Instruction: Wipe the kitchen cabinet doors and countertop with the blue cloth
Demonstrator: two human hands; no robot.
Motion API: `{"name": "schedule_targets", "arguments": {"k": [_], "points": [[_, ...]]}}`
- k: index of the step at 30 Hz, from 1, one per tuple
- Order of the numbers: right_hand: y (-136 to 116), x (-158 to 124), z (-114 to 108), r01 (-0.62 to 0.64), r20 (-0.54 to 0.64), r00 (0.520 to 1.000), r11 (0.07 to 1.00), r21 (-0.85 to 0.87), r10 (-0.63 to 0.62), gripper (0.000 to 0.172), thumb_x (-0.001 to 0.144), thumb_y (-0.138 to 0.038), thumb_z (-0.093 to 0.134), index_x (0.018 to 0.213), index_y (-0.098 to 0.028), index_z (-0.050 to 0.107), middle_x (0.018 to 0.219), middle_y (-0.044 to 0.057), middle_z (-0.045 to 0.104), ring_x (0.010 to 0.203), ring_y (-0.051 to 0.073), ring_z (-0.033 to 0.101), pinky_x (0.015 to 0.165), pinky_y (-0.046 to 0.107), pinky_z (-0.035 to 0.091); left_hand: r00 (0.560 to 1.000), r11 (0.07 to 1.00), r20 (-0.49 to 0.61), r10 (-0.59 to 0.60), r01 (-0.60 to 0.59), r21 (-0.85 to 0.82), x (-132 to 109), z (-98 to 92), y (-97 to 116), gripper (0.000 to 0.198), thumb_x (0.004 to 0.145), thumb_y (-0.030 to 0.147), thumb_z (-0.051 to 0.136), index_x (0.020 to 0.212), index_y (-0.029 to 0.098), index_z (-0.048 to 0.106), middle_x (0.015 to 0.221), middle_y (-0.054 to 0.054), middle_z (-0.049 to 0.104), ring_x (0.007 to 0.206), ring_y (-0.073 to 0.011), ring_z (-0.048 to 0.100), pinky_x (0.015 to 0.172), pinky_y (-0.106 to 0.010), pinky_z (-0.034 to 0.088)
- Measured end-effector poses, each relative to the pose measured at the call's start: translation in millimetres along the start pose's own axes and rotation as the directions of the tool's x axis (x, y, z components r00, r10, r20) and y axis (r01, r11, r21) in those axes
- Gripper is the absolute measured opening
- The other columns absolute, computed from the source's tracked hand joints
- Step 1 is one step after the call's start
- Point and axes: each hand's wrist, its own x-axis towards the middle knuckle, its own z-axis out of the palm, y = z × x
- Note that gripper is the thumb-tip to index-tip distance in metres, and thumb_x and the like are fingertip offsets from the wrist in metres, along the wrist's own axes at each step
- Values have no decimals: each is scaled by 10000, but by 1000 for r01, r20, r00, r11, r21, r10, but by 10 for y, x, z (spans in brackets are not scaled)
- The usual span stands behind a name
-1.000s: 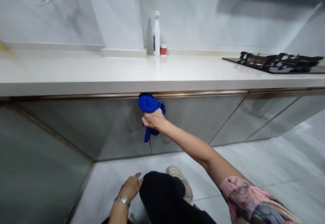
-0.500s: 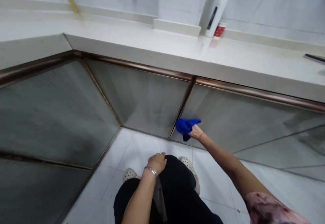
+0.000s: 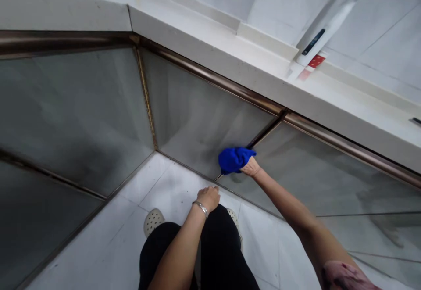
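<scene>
Pale floor tiles spread under me at the bottom of the frame, with my black trousers bent over them and a holed clog showing at lower left. At bottom centre my left hand lies loosely over a knee, apparently empty. Just beyond, right of centre, my right hand grips a bunched blue cloth over the lower part of the dark seam between two grey cabinet doors. Farther up, a bronze rail runs beneath the bench; at upper right a white bottle stands with a red-and-white cup just beside it.

To work this groove well, I judge I should press a fold into it with my fingertips, follow its line evenly down to the floor, and keep my weight steady on the knee.

A second ago the cloth was high under the rail; half a second ago it sat mostly right of the seam. Now it is low and laps onto the left door, while my view has tilted, slanting the bottle.
</scene>
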Motion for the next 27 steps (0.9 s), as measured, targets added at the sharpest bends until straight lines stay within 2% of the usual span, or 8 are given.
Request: {"name": "schedule_targets", "arguments": {"k": [3, 5, 7, 10, 12, 18, 23, 27], "points": [[110, 321, -334, 90, 17, 996, 996, 16, -90, 441, 967, -284, 565, 1394, -266, 674, 1443, 103, 652, 1358, 275, 560, 1162, 452, 460, 1000, 1000, -9, -25, 25, 13, -29, 30, -55, 470, 998, 253, 401, 1382, 113, 633, 1320, -227, 700, 1285, -312, 657, 1069, -413, 522], [211, 464, -595, 66, -38, 997, 998, -19, -67, 468, 940, -231, 537, 1386, -217, 678, 1415, 145, 661, 1328, 314, 568, 1170, 499, 439, 999, 999, -21, -45, 46, 20, -68, 51, -107, 471, 995, 252, 402, 1381, 121, 637, 1336, -215, 697, 1291, -308, 653, 1070, -410, 524], [326, 515, -859, -39, -156, 987, 996, -81, 26, 467, 906, -243, 551, 1342, -156, 696, 1336, 202, 681, 1280, 366, 581, 1142, 557, 439, 998, 998, -34, -57, 58, 19, -104, 73, -149, 471, 1001, 256, 403, 1394, 130, 630, 1357, -208, 687, 1304, -301, 645, 1079, -407, 521], [460, 456, -1182, -241, -377, 910, 959, -147, 171, 532, 868, -333, 579, 1327, -86, 688, 1257, 253, 680, 1266, 430, 563, 1102, 628, 430, 998, 999, -42, -52, 52, 8, -123, 112, -159, 437, 1025, 248, 426, 1390, 119, 628, 1348, -202, 692, 1304, -289, 644, 1089, -429, 523], [469, 387, -1302, -282, -457, 871, 945, -165, 180, 563, 866, -359, 572, 1349, -86, 672, 1273, 261, 668, 1307, 443, 530, 1108, 655, 405, 998, 999, -42, -41, 41, 0, -105, 148, -125, 393, 1041, 255, 469, 1364, 109, 640, 1336, -189, 699, 1285, -281, 655, 1088, -463, 531], [151, 440, -1245, -180, -373, 923, 965, -193, 98, 519, 966, -448, 485, 1355, -161, 675, 1351, 249, 639, 1331, 420, 502, 1122, 645, 387, 999, 999, -48, 25, -27, -45, -5, 300, 70, 321, 1009, 198, 547, 1274, 100, 698, 1291, -198, 717, 1257, -290, 673, 1064, -474, 556], [-257, 919, -1138, -87, -317, 948, 984, -157, 33, 477, 982, -384, 489, 1361, -153, 661, 1276, 249, 658, 1264, 404, 551, 1075, 621, 439, 992, 989, -91, 84, -94, -115, 46, 381, 164, 426, 934, 54, 434, 1220, 115, 744, 1240, -252, 720, 1239, -306, 682, 1047, -444, 553], [-671, 1385, -1061, 1, -325, 944, 985, -173, -59, 511, 1012, -380, 458, 1413, -107, 618, 1314, 278, 624, 1327, 433, 507, 1105, 658, 403, 990, 981, -98, 97, -112, -160, 51, 362, 191, 423, 904, 13, 454, 1211, 74, 739, 1195, -271, 725, 1202, -327, 694, 990, -437, 563]]}}
